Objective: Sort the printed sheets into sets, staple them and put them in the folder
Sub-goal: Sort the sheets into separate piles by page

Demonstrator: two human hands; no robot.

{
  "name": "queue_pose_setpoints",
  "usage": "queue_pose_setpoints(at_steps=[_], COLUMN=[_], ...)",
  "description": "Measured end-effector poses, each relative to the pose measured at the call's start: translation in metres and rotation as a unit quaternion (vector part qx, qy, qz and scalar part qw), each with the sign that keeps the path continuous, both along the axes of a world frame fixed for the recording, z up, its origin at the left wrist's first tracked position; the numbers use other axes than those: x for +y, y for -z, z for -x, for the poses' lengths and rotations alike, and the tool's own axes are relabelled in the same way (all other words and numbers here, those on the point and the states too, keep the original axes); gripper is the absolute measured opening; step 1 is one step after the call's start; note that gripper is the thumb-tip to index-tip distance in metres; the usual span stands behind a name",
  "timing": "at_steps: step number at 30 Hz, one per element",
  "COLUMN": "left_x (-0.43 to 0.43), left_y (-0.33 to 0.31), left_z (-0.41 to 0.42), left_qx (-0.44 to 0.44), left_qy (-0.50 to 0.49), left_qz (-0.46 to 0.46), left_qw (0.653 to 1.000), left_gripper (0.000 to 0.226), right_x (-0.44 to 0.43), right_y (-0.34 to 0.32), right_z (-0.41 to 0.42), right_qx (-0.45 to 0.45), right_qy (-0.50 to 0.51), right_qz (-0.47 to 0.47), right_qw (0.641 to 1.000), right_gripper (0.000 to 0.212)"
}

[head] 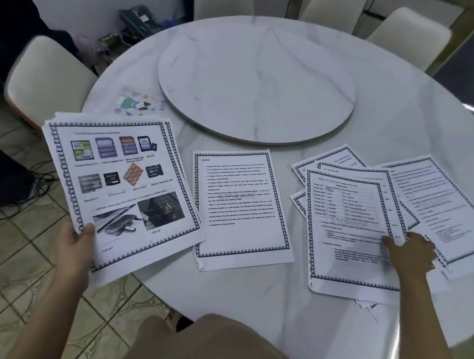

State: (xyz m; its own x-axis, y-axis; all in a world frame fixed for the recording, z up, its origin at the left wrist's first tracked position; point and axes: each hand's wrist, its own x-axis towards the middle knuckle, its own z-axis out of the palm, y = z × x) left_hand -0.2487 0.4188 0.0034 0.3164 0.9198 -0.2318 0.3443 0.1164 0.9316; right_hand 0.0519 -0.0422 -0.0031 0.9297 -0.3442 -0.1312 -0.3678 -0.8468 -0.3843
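Left hand [75,240] grips stack [121,185] at near-left corner, thumb on top. Stack held over left edge of table [278,317], photo page uppermost. Middle pile [242,206] flat on table, near side of turntable [256,79]. Right pile [433,204] fanned loose, right of middle pile. Right hand [409,252] pinches top sheet [348,227] at right edge, thumb on top.

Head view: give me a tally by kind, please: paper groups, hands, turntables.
Paper groups: 3, held stack, middle pile, spread pile
Hands: 2, left hand, right hand
Turntable: 1
Total: 6
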Motion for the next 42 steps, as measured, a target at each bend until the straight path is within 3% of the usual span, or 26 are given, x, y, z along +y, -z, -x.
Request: queue_pose_setpoints(at_steps=[10, 17, 22, 33, 38, 42], left_x=[-0.022, -0.041, -0.052, -0.072, -0.076, -0.083], left_y=[-0.029, -0.035, -0.039, -0.045, -0.05, -0.05], left_z=[-0.026, -0.035, -0.037, -0.042, -0.038, -0.031], left_qx=[-0.057, -0.071, -0.078, -0.107, -0.109, -0.109], left_qy=[0.026, 0.052, 0.07, 0.049, -0.005, -0.043], left_qz=[-0.001, -0.006, -0.013, -0.003, -0.002, -0.006], left_qw=[0.998, 0.996, 0.994, 0.993, 0.994, 0.993], left_gripper=[0.032, 0.018, 0.026, 0.024, 0.034, 0.037], right_x=[-0.005, -0.007, -0.006, -0.025, -0.024, 0.007], right_y=[0.01, 0.007, 0.002, -0.029, -0.047, -0.043], right_z=[0.006, 0.005, 0.004, -0.003, -0.019, -0.023], right_qx=[0.043, 0.05, 0.052, -0.078, -0.072, -0.055], right_qy=[0.038, 0.016, 0.004, -0.063, -0.047, -0.072], right_qz=[0.035, 0.004, -0.022, -0.225, -0.339, -0.378], right_qw=[0.998, 0.999, 0.998, 0.969, 0.937, 0.921], right_gripper=[0.079, 0.06, 0.056, 0.028, 0.026, 0.02])
